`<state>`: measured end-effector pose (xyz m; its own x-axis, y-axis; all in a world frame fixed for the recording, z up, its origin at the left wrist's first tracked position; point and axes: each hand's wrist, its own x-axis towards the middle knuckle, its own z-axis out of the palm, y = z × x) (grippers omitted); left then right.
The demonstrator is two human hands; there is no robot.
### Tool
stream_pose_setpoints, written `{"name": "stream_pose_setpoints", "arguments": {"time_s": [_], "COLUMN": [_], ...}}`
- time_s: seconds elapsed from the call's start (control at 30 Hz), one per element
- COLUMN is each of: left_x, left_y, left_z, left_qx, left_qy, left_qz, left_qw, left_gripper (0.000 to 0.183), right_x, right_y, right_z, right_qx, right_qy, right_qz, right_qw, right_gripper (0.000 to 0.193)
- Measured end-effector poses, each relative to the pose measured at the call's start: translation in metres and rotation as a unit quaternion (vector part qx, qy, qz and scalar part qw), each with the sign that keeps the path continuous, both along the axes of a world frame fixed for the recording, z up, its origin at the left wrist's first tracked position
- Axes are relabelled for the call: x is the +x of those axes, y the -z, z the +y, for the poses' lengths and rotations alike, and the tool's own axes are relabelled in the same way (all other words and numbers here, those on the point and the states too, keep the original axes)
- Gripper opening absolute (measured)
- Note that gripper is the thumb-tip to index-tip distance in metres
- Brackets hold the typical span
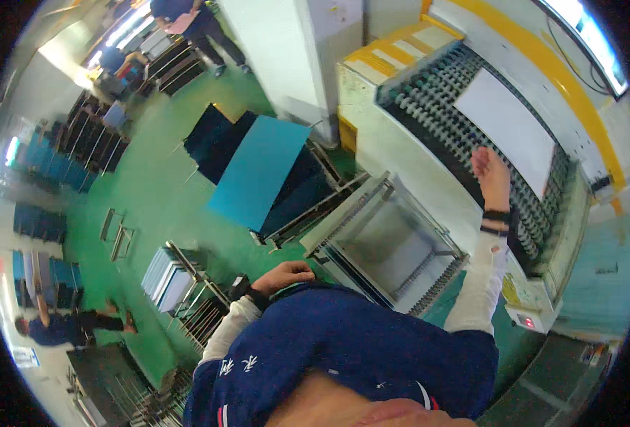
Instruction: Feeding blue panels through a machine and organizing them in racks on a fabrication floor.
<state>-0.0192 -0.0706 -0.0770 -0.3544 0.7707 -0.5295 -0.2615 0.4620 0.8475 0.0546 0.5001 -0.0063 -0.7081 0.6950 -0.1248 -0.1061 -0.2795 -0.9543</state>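
Over the roller conveyor (436, 92) at the right, my right hand (491, 173) reaches out with its fingers loosely bent and a little apart. Nothing shows in its grasp. A white rectangular panel (507, 121) lies flat on the rollers just beyond my fingers; whether they touch it I cannot make out. My left hand (290, 275) rests close to my waist, its fingers curled together with no object visible in them. In front of me, between my hands, stands a metal rack (390, 178) with toothed rails and a pale sheet surface inside.
A blue board (261, 171) lies on dark stacked racks ahead. Left of me, a wire rack (208, 302) stands near several upright pale panels (165, 277). A white pillar (286, 57) rises beside the conveyor. Other people stand at far left (59, 327) and at the back (194, 28).
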Motion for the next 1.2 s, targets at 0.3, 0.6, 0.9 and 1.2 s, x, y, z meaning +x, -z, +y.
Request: {"name": "stream_pose_setpoints", "arguments": {"time_s": [0.3, 0.6, 0.9, 1.2], "left_x": [-0.013, 0.008, 0.013, 0.02], "left_y": [0.121, 0.231, 0.24, 0.24], "left_z": [-0.071, -0.168, -0.183, -0.202], "left_qx": [-0.152, -0.231, -0.241, -0.246], "left_qy": [0.025, -0.016, -0.099, -0.135], "left_qz": [0.032, 0.097, 0.019, 0.02], "left_qw": [0.988, 0.968, 0.965, 0.96], "left_gripper": [0.054, 0.064, 0.061, 0.054], "right_x": [0.031, 0.086, 0.097, 0.103], "right_y": [0.142, 0.181, 0.179, 0.211], "right_z": [-0.187, -0.293, -0.329, -0.319], "right_qx": [0.124, 0.217, 0.306, 0.23], "right_qy": [-0.345, -0.38, -0.295, -0.262], "right_qz": [-0.137, -0.305, -0.383, -0.307], "right_qw": [0.92, 0.846, 0.82, 0.886], "right_gripper": [0.025, 0.049, 0.051, 0.042]}}
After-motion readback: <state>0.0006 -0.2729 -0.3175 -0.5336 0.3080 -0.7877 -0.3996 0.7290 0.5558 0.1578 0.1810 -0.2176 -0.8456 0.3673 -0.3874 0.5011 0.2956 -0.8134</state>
